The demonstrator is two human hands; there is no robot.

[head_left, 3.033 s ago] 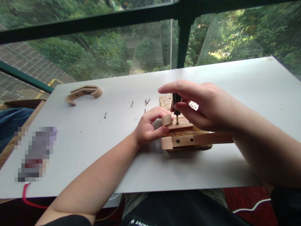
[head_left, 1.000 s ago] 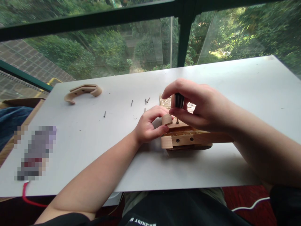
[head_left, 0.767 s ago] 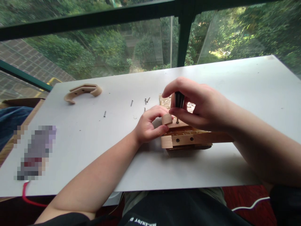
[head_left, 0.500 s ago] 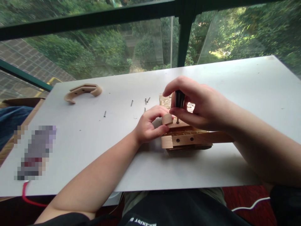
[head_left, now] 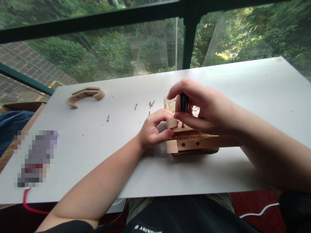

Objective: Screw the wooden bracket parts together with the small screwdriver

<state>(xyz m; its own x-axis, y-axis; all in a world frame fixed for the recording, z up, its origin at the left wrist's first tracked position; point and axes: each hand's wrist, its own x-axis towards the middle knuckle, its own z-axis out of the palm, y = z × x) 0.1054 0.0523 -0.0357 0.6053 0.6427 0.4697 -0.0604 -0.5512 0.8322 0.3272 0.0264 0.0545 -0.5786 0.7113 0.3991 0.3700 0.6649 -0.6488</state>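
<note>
My right hand (head_left: 199,100) grips the black handle of a screwdriver (head_left: 184,103), which stands upright. Its tip meets a screw in a light wooden piece (head_left: 178,128) with a rounded end. My left hand (head_left: 157,127) pinches that rounded end between thumb and fingers. Just in front lies a second wooden piece (head_left: 189,143), with two dark screw heads in its face and a curled left end. Both pieces sit against a brown, glossy object (head_left: 199,151), partly covered by my right hand and forearm; I cannot make out its kind. Clear crinkled wrapping (head_left: 170,103) shows behind my hands.
Several loose screws (head_left: 135,106) lie on the white table (head_left: 116,149) left of my hands. A curved wooden piece (head_left: 86,94) rests at the back left. A blurred-out item (head_left: 39,157) lies at the left edge, near a red cable (head_left: 26,200). Windows border the table's far side.
Both hands keep the same grip and place, with the screwdriver still upright on the screw. The whole view has shifted very slightly.
</note>
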